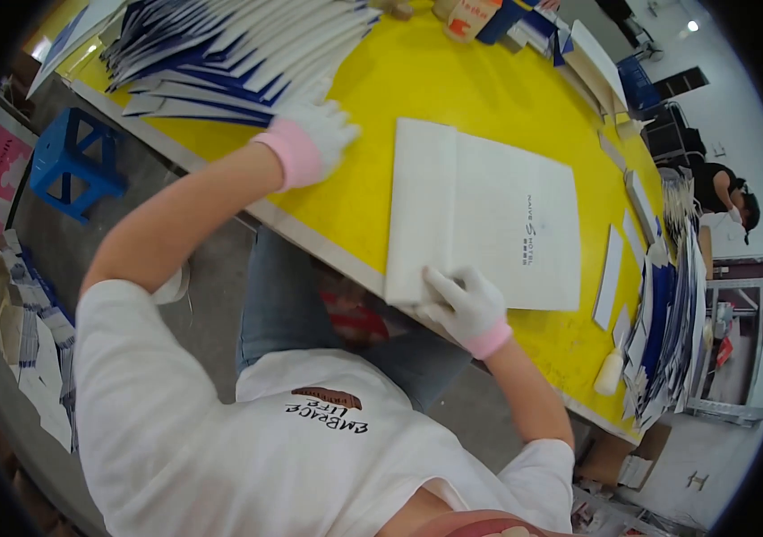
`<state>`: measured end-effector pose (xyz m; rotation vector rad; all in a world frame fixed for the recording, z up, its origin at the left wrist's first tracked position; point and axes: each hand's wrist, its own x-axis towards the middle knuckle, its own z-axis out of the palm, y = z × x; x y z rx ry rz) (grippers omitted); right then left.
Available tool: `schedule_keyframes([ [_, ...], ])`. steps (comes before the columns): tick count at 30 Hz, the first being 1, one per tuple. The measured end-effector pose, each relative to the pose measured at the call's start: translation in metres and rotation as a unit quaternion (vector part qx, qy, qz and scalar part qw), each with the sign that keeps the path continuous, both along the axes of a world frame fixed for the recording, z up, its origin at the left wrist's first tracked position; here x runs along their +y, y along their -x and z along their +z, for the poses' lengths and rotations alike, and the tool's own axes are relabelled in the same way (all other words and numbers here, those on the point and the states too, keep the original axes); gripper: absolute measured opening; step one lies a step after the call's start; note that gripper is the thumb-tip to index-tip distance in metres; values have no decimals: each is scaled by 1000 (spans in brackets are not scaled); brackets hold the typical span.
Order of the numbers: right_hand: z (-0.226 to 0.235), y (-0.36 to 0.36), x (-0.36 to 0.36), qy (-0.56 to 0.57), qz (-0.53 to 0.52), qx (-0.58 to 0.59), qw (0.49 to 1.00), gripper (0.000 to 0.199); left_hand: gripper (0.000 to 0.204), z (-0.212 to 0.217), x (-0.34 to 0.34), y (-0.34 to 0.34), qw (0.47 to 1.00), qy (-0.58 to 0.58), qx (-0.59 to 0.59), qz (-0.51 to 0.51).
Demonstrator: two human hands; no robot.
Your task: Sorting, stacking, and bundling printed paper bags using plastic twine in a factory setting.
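A flat white paper bag [511,219] with small dark print and a creased strip along its left side lies on the yellow table. My right hand [467,309], in a white glove with a pink cuff, rests on its near edge by the lower left corner. The fingers there are apart and touch the paper. My left hand [317,134], gloved the same way, is over the table beside a fanned pile of white and blue folded bags [220,58]. Its fingers are spread, slightly blurred, and nothing shows in them.
On the table's right stand more white and blue bags [668,313], with a small white bottle [609,371] and loose white strips [610,273] nearby. A pink and white container [469,18] is at the far edge. A blue stool [75,164] stands left; another person [724,192] is far right.
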<state>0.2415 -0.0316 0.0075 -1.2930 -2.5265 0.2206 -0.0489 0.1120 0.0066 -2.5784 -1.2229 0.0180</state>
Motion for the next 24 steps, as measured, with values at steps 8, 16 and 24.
schedule_keyframes([
  [8, 3, 72, 81, 57, 52, -120, 990, 74, 5, 53, 15, 44, 980, -143, -81, -115],
  [16, -11, 275, 175, 63, 264, 30, 962, 62, 11, 75, 9, 58, 977, -94, -147, -123],
  [24, -46, 355, 204, 161, 225, 166, 947, 50, 48, 123, 55, 200, 882, -224, -403, 96],
])
